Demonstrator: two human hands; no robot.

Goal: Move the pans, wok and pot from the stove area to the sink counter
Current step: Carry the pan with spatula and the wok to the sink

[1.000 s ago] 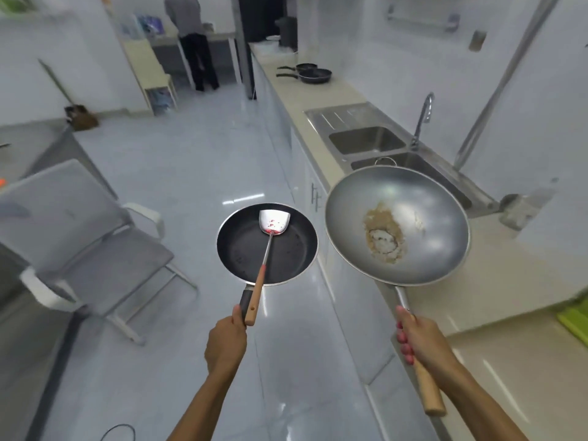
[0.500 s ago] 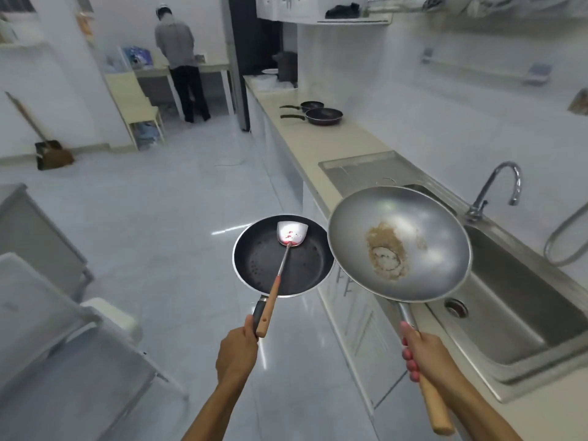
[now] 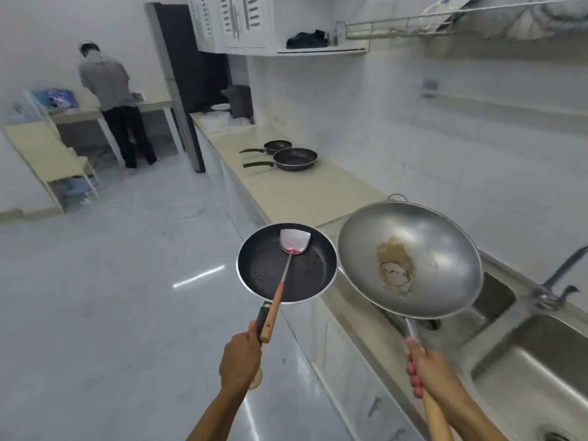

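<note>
My left hand [image 3: 241,361] grips the handle of a black frying pan [image 3: 270,275], held level over the floor beside the counter. A metal spatula [image 3: 294,241] with a wooden handle lies in the pan. My right hand [image 3: 428,369] grips the wooden handle of a steel wok [image 3: 439,249] with a brown stain at its centre; the wok hangs over the counter edge and the sink. Two more black pans sit farther along the beige counter [image 3: 305,192]: a larger pan [image 3: 294,159] and a smaller pan [image 3: 277,145] behind it.
A steel double sink [image 3: 528,354] with a tap [image 3: 555,288] lies at the right. A person [image 3: 113,100] stands at a far table, back turned. Wall cabinets and a wire rack [image 3: 413,23] hang overhead. A pale chair [image 3: 47,154] stands at the left.
The view has moved forward along the counter and lifted. Both hands still carry the pan and wok, now past the sink's near basin, closer to the two pans on the counter.
</note>
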